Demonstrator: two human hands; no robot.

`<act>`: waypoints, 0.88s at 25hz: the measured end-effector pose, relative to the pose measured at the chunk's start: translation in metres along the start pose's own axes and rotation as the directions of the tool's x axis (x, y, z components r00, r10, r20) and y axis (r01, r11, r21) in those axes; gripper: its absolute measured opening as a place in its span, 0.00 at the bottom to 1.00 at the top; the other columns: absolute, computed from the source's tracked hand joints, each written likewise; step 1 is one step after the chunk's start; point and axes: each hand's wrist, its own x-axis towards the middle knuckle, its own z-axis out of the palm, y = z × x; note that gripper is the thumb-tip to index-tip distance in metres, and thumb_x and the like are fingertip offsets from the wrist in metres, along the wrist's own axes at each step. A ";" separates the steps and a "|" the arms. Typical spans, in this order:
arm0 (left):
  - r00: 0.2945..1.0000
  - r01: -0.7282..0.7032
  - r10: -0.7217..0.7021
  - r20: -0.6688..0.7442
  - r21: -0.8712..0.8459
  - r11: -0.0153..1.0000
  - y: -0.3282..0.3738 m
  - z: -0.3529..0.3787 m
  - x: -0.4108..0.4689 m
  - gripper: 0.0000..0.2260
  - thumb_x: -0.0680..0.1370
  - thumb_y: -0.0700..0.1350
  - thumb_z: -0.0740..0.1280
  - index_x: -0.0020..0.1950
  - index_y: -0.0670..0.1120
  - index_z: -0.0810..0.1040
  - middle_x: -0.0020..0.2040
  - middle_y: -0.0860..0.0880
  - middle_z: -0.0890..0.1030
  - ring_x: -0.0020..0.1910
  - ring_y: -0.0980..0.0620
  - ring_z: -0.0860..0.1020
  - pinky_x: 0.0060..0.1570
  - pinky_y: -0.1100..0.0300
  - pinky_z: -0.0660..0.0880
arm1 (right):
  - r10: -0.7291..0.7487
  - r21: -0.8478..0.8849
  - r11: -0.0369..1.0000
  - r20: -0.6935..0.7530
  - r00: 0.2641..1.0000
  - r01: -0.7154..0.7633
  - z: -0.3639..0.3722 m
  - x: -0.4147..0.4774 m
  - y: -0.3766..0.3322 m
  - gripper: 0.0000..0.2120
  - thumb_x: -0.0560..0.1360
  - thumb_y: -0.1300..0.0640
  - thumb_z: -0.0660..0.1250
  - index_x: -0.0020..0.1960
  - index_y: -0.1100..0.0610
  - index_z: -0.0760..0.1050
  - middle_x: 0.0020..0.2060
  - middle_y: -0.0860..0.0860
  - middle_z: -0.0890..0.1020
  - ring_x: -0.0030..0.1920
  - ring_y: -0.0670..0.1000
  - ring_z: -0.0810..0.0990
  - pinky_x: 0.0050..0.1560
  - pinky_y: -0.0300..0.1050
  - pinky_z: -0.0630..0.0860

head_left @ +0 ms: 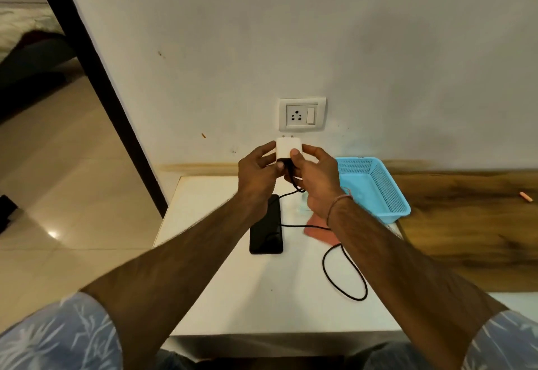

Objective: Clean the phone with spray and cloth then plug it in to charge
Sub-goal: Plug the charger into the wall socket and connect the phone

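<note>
1. The charger adapter (283, 150) is a small white plastic cube with rounded edges and two metal pins pointing up toward the wall socket (302, 114), a white rectangular plate with three round holes and a rocker switch at its right.
2. A thin black cable (343, 276) leaves the adapter's lower end, drops to the table (233, 297), crosses the phone and curls into a loose loop on the right.
3. The phone (267, 231) is a flat, glossy black slab lying on the table, partly hidden by the left forearm.
4. A reddish-pink cloth (318, 231) lies flat just right of the phone, under the right wrist; something pale and clear sits beside it, too hidden to identify.
5. A light blue plastic basket (378, 189) with perforated mesh walls stands at the table's far right corner.
6. The table is smooth and white, set against a plain off-white wall; wood-grain flooring lies to the right, glossy beige tiles to the left past a dark door frame.
7. The left hand (257, 170) curls around the adapter's left side, fingertips pressed on it.
8. The right hand (313, 177) pinches the adapter's right side and the cable's root, thumb on the front face; a thread band circles that wrist.
9. The adapter is held just below the socket, not touching it.
</note>
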 end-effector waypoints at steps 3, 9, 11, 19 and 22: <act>0.999 0.013 -0.010 -0.042 0.085 0.996 -0.001 0.019 0.037 0.24 0.76 0.27 0.67 0.70 0.43 0.77 0.60 0.40 0.83 0.58 0.42 0.82 0.55 0.54 0.81 | -0.012 -0.052 0.999 -0.069 0.998 0.008 0.006 0.032 -0.008 0.17 0.75 0.57 0.70 0.63 0.55 0.75 0.55 0.58 0.81 0.49 0.58 0.83 0.48 0.54 0.82; 0.996 0.051 -0.034 -0.083 0.211 0.976 -0.014 0.038 0.092 0.24 0.76 0.28 0.68 0.71 0.44 0.76 0.63 0.40 0.82 0.61 0.41 0.80 0.65 0.47 0.76 | -0.018 -0.107 0.994 -0.098 0.995 0.008 0.014 0.090 -0.006 0.17 0.75 0.58 0.69 0.63 0.58 0.76 0.57 0.57 0.81 0.51 0.58 0.82 0.49 0.53 0.82; 0.996 0.046 -0.026 -0.088 0.231 0.972 -0.017 0.042 0.104 0.25 0.76 0.29 0.68 0.72 0.43 0.75 0.64 0.41 0.81 0.63 0.41 0.80 0.66 0.48 0.76 | -0.018 -0.129 0.992 -0.102 0.995 0.005 0.016 0.106 -0.006 0.16 0.75 0.59 0.70 0.62 0.59 0.76 0.56 0.58 0.81 0.52 0.59 0.82 0.51 0.55 0.81; 0.996 0.021 -0.002 -0.088 0.210 0.977 -0.031 0.047 0.126 0.24 0.76 0.30 0.70 0.71 0.42 0.76 0.64 0.40 0.82 0.63 0.42 0.80 0.67 0.48 0.75 | -0.011 -0.140 0.990 -0.081 0.997 0.000 0.014 0.137 -0.002 0.16 0.74 0.60 0.71 0.61 0.61 0.77 0.53 0.59 0.83 0.49 0.60 0.83 0.48 0.56 0.82; 0.994 0.020 0.002 -0.108 0.194 0.981 -0.029 0.050 0.130 0.23 0.76 0.30 0.69 0.70 0.42 0.76 0.63 0.40 0.82 0.62 0.43 0.80 0.65 0.50 0.76 | -0.008 -0.114 0.994 -0.088 0.996 -0.002 0.016 0.141 -0.006 0.16 0.74 0.61 0.71 0.61 0.63 0.77 0.52 0.60 0.83 0.47 0.61 0.83 0.47 0.56 0.82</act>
